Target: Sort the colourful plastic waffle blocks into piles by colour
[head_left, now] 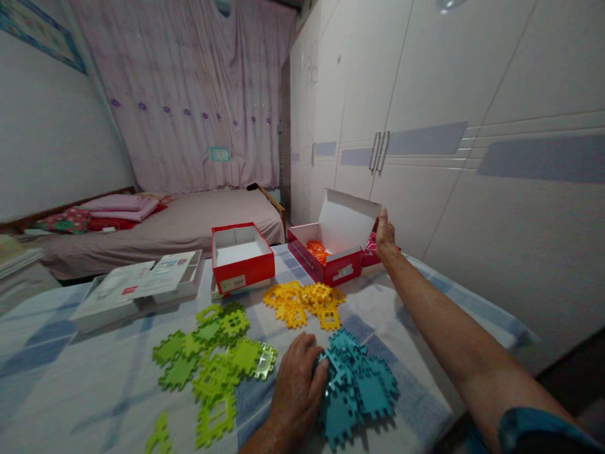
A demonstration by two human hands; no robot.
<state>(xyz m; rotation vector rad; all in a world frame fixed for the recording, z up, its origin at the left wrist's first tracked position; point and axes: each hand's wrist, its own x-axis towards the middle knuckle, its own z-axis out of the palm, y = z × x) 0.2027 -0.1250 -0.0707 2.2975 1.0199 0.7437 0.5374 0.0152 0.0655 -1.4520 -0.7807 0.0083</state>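
Note:
My right hand grips the edge of the raised lid of a dark red box, thumb up. Orange pieces lie inside that box. Low on the table rests my left hand, fingers slightly bent and thumb apart, against the left side of a pile of blue interlocking tiles; I see nothing held in it. To its left are loose green interlocking tiles, including one clear-looking piece. A heap of yellow interlocking tiles sits beyond it, in front of the red box.
A red box with white inside stands at the back middle. Left of it lies a white box with printed sheets. A checked cloth covers the table. Behind are a bed, a curtain and a white wardrobe.

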